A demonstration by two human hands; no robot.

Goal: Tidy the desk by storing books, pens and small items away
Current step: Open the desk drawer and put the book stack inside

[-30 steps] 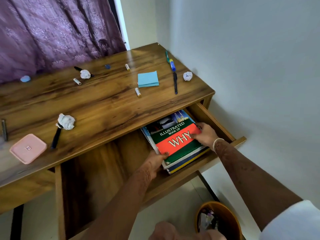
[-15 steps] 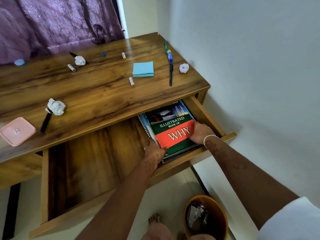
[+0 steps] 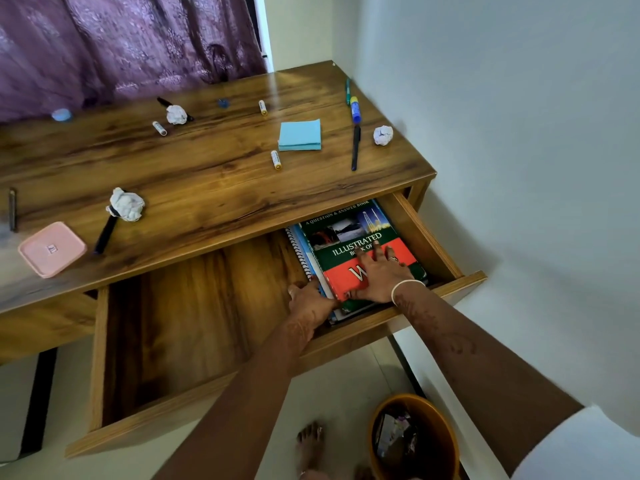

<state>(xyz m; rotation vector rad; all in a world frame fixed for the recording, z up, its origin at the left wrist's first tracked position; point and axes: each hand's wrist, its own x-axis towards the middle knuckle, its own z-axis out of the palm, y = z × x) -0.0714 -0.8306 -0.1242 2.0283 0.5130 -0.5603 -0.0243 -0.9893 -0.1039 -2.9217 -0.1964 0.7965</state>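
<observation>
Inside the wooden drawer, right hand presses flat, fingers straight, on the glossy book; left hand sits at its edge, grip unclear.

Green and red bands are shown on the glossy illustrated book; dark streaked grain is seen across the brown wooden tabletop.

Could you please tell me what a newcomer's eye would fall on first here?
The open drawer draws the eye first: at its right end a stack of books lies under the right hand, flat on the green and red cover, with the left hand at the stack's near left corner. Above, the desk top is strewn with crumpled paper balls, pens and a blue sticky-note pad.
</observation>
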